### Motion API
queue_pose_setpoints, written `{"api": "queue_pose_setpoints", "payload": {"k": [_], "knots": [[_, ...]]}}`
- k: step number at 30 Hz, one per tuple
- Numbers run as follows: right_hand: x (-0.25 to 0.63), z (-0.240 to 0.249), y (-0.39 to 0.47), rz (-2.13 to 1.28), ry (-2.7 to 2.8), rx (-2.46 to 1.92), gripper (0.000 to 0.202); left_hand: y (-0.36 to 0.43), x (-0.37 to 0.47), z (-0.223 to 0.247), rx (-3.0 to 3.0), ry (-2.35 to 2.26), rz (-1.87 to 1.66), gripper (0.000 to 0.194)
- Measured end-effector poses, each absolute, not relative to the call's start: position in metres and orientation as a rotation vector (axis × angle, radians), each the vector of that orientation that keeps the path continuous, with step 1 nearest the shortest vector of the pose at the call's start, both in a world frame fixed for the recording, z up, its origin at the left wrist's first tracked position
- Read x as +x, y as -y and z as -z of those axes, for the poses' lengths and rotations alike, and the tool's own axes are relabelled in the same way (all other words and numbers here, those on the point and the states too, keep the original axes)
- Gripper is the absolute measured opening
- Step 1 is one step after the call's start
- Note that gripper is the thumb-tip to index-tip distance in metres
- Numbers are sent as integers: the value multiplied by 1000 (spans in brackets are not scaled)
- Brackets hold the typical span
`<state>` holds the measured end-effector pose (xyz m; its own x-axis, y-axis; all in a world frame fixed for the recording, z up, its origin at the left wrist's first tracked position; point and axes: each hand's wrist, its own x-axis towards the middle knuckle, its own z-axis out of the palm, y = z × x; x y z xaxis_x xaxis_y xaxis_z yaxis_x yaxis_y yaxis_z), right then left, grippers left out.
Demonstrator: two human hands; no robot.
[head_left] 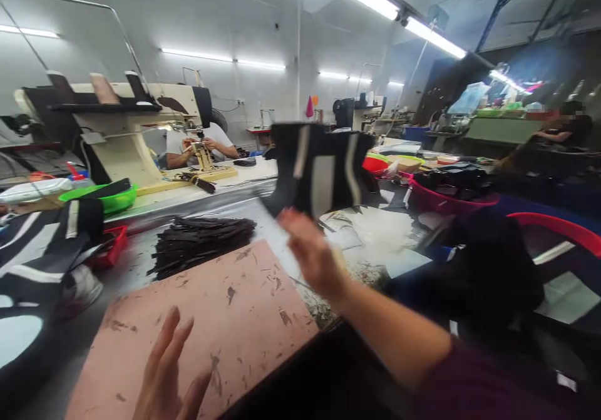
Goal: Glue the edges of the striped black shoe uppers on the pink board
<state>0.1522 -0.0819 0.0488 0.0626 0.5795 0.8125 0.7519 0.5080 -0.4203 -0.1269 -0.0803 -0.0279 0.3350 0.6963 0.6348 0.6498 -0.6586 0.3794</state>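
My left hand point(171, 370) hovers low over a pink board point(220, 307) stained with dark marks. Its fingers are apart and nothing is in them. My right hand point(312, 254) reaches forward past the board's far right corner, fingers stretched out and blurred. Just beyond those fingertips is a black fabric piece with pale strips point(323, 173), upright and smeared by motion. Whether the fingertips touch its lower edge I cannot tell. A pile of black strips point(201, 238) lies behind the board. White sheets point(382, 229) lie beyond my right hand.
More black pieces with white strips point(35, 257) lie at left, beside a red tray point(110, 248) and green basin point(101, 199). A sewing machine point(126, 138) stands behind, with a co-worker's hands point(188, 151) at it. Dark cloth point(488, 270) and red-rimmed tubs point(563, 223) are at right.
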Motion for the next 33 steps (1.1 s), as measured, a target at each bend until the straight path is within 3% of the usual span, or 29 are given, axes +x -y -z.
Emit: {"api": "queue_pose_setpoints", "payload": {"k": [5,10,16,22,24,29,33], "knots": [[81,37,85,-372,2278,-1045,31,61,-125,69,2649,-1196,-827,44],[145,28,74,-113,1997,-1901,36,66,-122,76,2789,-1234,-296,44],[185,29,46,-99,1962,-2081,20,82,-106,31,2648,-1264,9,44],[167,8,73,-46,1441,-1783,16,102,-120,31,2481,-1256,-142,35],[150,6,83,-235,1327,-1615,20,103,-124,32,2325,-1262,-270,35],[97,28,91,-1108,1448,-1314,29,91,-131,34,1797,-1231,-626,45],[82,40,84,-1146,1585,-1413,28,84,-129,40,1666,-1443,-626,27]]}}
